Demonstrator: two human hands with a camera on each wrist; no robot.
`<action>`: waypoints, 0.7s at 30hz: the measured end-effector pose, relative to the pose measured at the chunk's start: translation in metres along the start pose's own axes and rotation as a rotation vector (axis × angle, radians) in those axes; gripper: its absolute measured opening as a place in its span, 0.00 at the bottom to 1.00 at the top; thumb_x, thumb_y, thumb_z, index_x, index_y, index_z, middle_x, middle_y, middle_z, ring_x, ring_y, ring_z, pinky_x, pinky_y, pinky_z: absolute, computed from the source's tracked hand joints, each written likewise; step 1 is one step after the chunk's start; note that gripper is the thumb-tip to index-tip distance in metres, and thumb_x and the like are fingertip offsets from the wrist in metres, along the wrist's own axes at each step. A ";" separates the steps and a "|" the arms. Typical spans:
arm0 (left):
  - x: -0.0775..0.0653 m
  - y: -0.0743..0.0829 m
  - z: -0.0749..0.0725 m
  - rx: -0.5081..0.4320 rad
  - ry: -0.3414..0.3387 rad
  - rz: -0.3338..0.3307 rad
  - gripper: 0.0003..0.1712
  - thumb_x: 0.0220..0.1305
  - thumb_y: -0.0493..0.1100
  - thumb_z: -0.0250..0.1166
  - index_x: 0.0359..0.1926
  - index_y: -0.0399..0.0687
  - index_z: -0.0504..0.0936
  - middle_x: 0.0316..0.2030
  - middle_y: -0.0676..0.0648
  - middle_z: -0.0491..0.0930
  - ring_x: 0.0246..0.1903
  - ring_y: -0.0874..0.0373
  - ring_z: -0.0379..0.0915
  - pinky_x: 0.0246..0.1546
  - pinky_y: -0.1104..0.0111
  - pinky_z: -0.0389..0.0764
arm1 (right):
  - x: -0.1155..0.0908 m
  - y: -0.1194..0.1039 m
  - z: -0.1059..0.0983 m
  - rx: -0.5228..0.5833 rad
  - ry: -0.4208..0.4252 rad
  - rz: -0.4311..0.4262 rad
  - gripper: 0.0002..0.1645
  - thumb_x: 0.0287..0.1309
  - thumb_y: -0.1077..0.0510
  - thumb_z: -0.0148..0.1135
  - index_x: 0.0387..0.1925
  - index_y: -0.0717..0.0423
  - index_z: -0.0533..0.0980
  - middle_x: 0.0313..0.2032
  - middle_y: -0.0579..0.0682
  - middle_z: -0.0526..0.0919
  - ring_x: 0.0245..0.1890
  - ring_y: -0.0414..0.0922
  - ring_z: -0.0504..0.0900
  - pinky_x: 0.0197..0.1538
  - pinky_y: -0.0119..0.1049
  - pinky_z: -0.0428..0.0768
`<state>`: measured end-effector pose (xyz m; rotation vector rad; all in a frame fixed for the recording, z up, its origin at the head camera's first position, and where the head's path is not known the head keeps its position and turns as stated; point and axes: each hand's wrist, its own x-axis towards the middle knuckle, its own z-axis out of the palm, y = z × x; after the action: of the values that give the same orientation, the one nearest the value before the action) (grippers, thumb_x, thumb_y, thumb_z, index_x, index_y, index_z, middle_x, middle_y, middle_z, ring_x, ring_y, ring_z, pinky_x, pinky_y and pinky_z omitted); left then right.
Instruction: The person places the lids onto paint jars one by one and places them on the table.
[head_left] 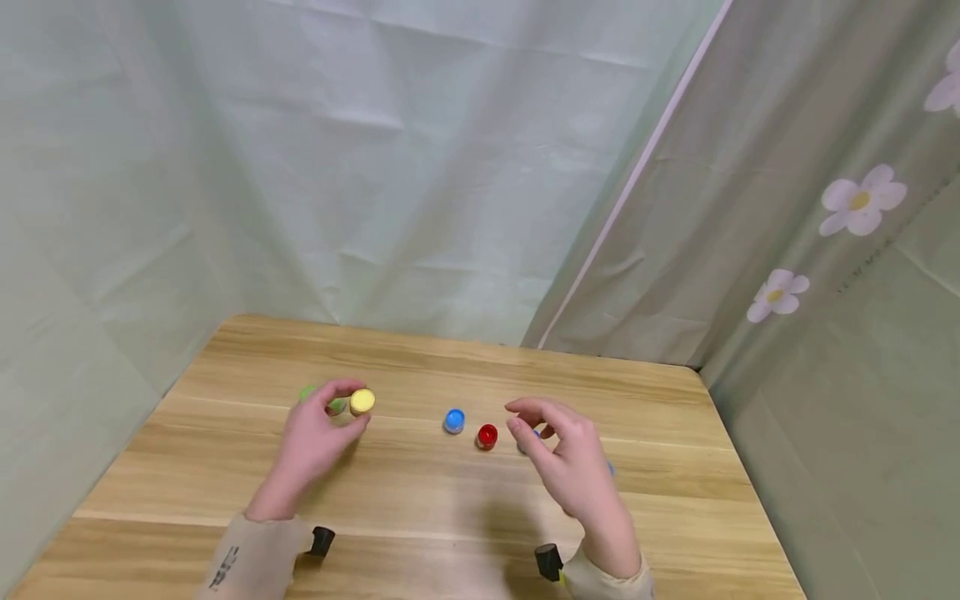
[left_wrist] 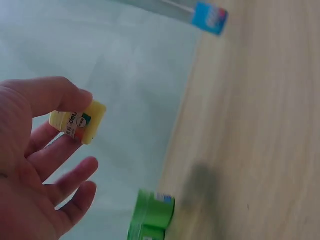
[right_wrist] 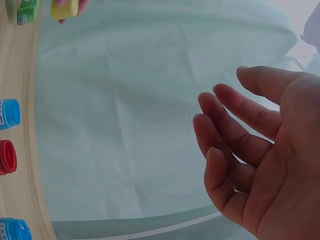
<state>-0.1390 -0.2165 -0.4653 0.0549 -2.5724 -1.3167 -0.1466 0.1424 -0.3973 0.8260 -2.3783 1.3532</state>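
Observation:
My left hand pinches a small yellow jar with a printed label between thumb and fingers, raised above the table as the left wrist view shows. Just beyond that hand stand two green jars, partly hidden in the head view. My right hand hovers over the table's right half, fingers loosely bent and holding nothing. It partly covers a blue jar. To its left are a red jar and another blue jar.
All this is on a wood-grain table. A further blue item peeks out right of my right hand, mostly hidden. Pale curtains hang behind the table's far edge and along both sides. Each wrist carries a small black device.

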 end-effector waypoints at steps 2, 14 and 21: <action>0.002 -0.005 0.000 0.086 0.010 0.026 0.26 0.63 0.35 0.77 0.61 0.38 0.83 0.57 0.36 0.84 0.59 0.36 0.74 0.60 0.40 0.73 | 0.000 0.000 0.001 0.004 -0.001 0.001 0.09 0.73 0.56 0.69 0.51 0.44 0.87 0.41 0.42 0.90 0.41 0.37 0.85 0.42 0.39 0.85; 0.016 -0.027 0.006 0.330 0.037 0.110 0.25 0.62 0.40 0.80 0.57 0.36 0.86 0.54 0.32 0.85 0.61 0.32 0.69 0.62 0.34 0.65 | 0.002 -0.002 0.002 -0.007 -0.009 -0.028 0.08 0.73 0.56 0.69 0.50 0.45 0.88 0.41 0.38 0.89 0.39 0.36 0.84 0.41 0.38 0.86; 0.023 -0.029 0.005 0.362 0.039 0.111 0.25 0.61 0.39 0.79 0.58 0.36 0.87 0.56 0.32 0.85 0.67 0.28 0.67 0.62 0.33 0.61 | 0.001 0.000 0.004 -0.017 -0.013 -0.041 0.08 0.73 0.57 0.70 0.50 0.44 0.88 0.40 0.34 0.88 0.37 0.35 0.84 0.40 0.39 0.86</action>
<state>-0.1645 -0.2331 -0.4862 0.0038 -2.7027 -0.7929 -0.1472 0.1384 -0.3985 0.8765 -2.3667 1.3139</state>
